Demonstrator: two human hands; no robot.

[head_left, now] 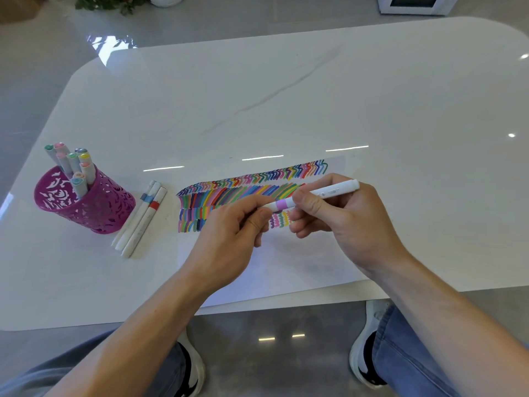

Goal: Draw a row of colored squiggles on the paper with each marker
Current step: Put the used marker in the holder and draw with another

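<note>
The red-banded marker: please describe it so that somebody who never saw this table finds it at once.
Find the purple cup on the left of the table. Three white markers lie side by side just right of it. The red-banded marker is nearest the paper; its neighbours carry blue bands.

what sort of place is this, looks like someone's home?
Probably a home, perhaps a dining area: a glossy white marble-look table, a plant and what looks like a white microwave beyond it.
</note>
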